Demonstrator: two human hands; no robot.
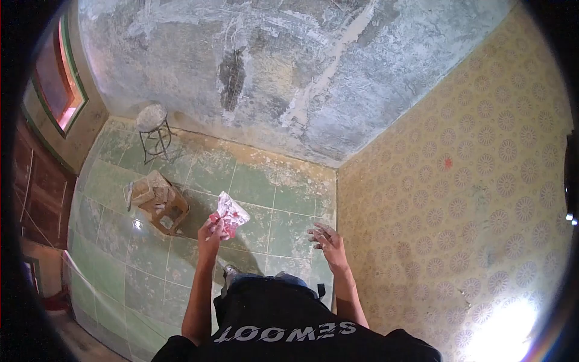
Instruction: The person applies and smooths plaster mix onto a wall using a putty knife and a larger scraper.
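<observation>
My left hand pinches a flat red and white piece. It looks smeared with white paste, and its exact kind I cannot make out. The piece is held up in front of my body, above the tiled floor. Off to the right, my right hand has its fingers bent but apart, with nothing visible in them. Whitish residue coats those fingers. No surface is touched by either hand.
A dusty stool stands by the grey patchy wall. Left of me, a brown box with tools or scraps sits on green tiles beside a small tray. Patterned wall rises close at right.
</observation>
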